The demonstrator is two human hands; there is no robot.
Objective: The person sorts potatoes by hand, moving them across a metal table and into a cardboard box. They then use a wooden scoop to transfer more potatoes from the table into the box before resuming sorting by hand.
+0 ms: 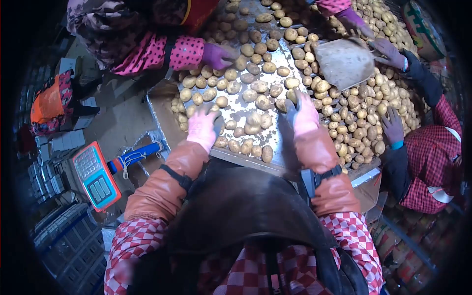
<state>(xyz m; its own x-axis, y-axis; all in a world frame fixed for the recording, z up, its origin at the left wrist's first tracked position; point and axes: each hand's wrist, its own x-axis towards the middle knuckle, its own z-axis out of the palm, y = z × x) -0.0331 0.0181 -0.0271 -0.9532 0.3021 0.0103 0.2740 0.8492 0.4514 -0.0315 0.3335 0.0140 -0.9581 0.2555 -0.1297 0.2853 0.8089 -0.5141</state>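
Observation:
Many potatoes [262, 102] lie scattered over a shiny metal table [285, 140]. My left hand [204, 125], in a pink glove with grey fingers, is at the table's left side, its spread fingers beside several potatoes. On the right, my right hand [302, 113] wears a matching glove. Its fingers are apart and reach up beside potatoes near the border of the bigger pile. Neither palm shows, but no potato is visibly held. Between the two hands a small cluster of potatoes sits, with a row of them along the near edge.
Co-workers' gloved hands [219, 55] reach in at upper left and top right. At right, a co-worker in checked sleeves has a hand at a flat scoop-like board [344, 63] over a large potato pile [359, 115]. A scale display [97, 176] stands left.

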